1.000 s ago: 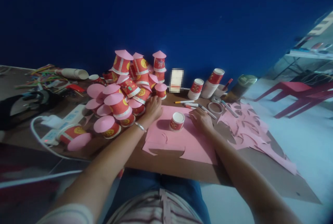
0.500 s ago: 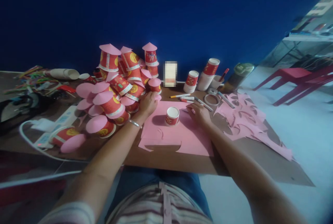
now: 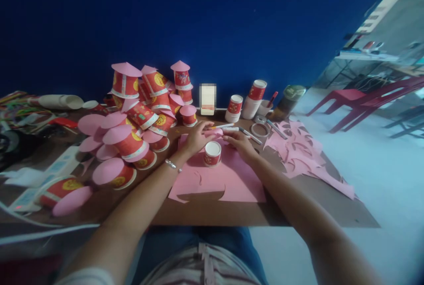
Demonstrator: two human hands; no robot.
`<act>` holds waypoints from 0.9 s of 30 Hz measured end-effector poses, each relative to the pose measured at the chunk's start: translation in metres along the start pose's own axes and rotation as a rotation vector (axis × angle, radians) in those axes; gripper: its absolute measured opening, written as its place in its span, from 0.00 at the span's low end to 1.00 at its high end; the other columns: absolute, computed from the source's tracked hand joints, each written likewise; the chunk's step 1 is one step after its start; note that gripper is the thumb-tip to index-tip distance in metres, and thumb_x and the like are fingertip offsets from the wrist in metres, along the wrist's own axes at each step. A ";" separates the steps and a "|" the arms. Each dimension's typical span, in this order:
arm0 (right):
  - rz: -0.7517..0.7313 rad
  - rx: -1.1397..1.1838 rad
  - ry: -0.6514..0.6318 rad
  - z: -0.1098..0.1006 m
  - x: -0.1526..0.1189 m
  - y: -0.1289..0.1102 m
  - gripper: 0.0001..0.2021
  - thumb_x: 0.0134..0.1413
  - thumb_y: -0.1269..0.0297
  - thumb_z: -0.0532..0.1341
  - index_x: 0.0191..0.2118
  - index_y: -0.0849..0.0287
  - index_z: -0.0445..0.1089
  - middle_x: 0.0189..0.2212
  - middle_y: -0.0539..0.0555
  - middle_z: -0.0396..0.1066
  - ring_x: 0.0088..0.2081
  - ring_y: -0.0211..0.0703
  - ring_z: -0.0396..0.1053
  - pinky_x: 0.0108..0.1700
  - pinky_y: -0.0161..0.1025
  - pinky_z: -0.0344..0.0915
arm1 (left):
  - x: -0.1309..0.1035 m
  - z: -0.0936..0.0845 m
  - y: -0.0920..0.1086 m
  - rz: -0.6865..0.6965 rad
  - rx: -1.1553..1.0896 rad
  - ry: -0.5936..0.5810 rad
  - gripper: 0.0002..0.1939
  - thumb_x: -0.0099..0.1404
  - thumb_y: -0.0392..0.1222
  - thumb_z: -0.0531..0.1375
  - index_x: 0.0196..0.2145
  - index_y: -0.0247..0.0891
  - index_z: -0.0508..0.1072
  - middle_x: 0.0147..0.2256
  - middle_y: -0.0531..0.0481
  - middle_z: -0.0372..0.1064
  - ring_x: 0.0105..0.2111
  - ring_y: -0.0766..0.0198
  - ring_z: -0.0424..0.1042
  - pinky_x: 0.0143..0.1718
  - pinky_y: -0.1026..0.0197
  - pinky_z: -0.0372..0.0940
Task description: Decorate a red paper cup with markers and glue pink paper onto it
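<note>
My left hand (image 3: 200, 137) holds a small pink paper piece (image 3: 214, 133) between its fingers, above the back of the pink sheets. Close on its right, my right hand (image 3: 239, 140) has its fingers bent at the piece's right side; whether they pinch something is too small to tell. Just in front of both hands, a red and white paper cup (image 3: 212, 153) stands upside down on the pink sheets (image 3: 243, 183). Several red cups with pink cone tops (image 3: 126, 69) are piled to the left.
Pens (image 3: 250, 135) and tape rolls (image 3: 260, 130) lie behind my right hand. Stacked cups (image 3: 234, 108) and a jar (image 3: 289, 101) stand at the back. Pink scraps (image 3: 303, 157) cover the right side. A power strip (image 3: 49, 179) lies at the left.
My left hand has moved right, away from the cup pile, with the pink piece. My right hand has come left beside it. The view has shifted slightly.
</note>
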State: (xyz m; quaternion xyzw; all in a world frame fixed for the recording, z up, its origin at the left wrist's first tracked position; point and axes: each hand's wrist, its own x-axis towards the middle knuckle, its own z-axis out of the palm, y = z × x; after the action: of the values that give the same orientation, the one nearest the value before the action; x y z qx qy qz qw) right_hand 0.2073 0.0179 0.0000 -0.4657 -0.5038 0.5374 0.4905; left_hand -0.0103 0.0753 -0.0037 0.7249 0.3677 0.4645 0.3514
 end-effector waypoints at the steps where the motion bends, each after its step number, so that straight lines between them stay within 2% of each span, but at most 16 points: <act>1: 0.016 0.007 -0.024 0.001 0.001 -0.002 0.24 0.48 0.45 0.78 0.46 0.55 0.82 0.38 0.51 0.81 0.32 0.40 0.68 0.35 0.38 0.62 | 0.000 0.001 -0.001 0.005 -0.014 -0.004 0.24 0.59 0.41 0.76 0.52 0.40 0.77 0.54 0.41 0.77 0.52 0.54 0.80 0.57 0.49 0.75; 5: 0.088 0.041 -0.086 0.007 0.011 -0.006 0.22 0.43 0.47 0.80 0.40 0.56 0.82 0.34 0.51 0.80 0.34 0.40 0.70 0.37 0.38 0.62 | -0.003 0.002 -0.002 -0.043 -0.137 -0.011 0.25 0.58 0.43 0.76 0.52 0.40 0.76 0.55 0.40 0.76 0.53 0.54 0.78 0.59 0.48 0.73; 9: 0.088 0.050 -0.089 0.019 0.024 -0.011 0.21 0.40 0.47 0.81 0.30 0.57 0.78 0.29 0.50 0.77 0.31 0.38 0.69 0.37 0.37 0.61 | -0.005 -0.003 -0.002 -0.208 -0.375 0.006 0.32 0.56 0.47 0.77 0.55 0.40 0.72 0.59 0.40 0.73 0.56 0.54 0.77 0.57 0.52 0.72; 11: 0.073 0.068 -0.100 0.026 0.029 -0.011 0.22 0.39 0.47 0.81 0.28 0.58 0.76 0.28 0.49 0.76 0.31 0.38 0.69 0.37 0.37 0.62 | -0.006 -0.008 -0.003 -0.313 -0.472 0.048 0.32 0.57 0.52 0.76 0.54 0.39 0.72 0.56 0.41 0.75 0.55 0.55 0.77 0.56 0.54 0.71; 14: 0.073 0.104 -0.121 0.034 0.031 -0.009 0.22 0.37 0.48 0.81 0.26 0.57 0.74 0.26 0.48 0.76 0.30 0.38 0.69 0.36 0.38 0.63 | -0.007 -0.015 -0.005 -0.429 -0.579 0.072 0.30 0.60 0.57 0.74 0.52 0.37 0.73 0.46 0.45 0.78 0.48 0.59 0.77 0.51 0.57 0.70; 16: 0.091 0.128 -0.131 0.037 0.031 -0.005 0.21 0.38 0.49 0.81 0.26 0.57 0.74 0.25 0.48 0.75 0.29 0.38 0.68 0.35 0.38 0.62 | -0.007 -0.017 -0.006 -0.459 -0.642 0.079 0.31 0.56 0.54 0.77 0.50 0.36 0.75 0.41 0.49 0.78 0.42 0.62 0.77 0.47 0.59 0.69; 19: 0.127 0.180 -0.135 0.039 0.031 0.000 0.20 0.39 0.49 0.81 0.28 0.57 0.76 0.25 0.49 0.75 0.27 0.39 0.68 0.33 0.38 0.61 | -0.007 -0.016 -0.005 -0.493 -0.752 0.094 0.31 0.50 0.47 0.80 0.48 0.36 0.77 0.38 0.52 0.78 0.38 0.66 0.75 0.43 0.62 0.67; 27: 0.178 0.288 -0.156 0.038 0.030 0.004 0.20 0.40 0.51 0.81 0.29 0.57 0.76 0.25 0.49 0.74 0.27 0.39 0.66 0.32 0.39 0.61 | -0.010 -0.011 -0.002 -0.600 -0.896 0.102 0.26 0.53 0.42 0.79 0.47 0.37 0.77 0.35 0.54 0.77 0.33 0.68 0.75 0.38 0.64 0.67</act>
State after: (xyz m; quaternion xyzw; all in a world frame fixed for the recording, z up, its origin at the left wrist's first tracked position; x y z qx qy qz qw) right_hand 0.1669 0.0442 -0.0021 -0.3905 -0.4149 0.6797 0.4620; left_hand -0.0241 0.0697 -0.0054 0.3438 0.3411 0.4897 0.7250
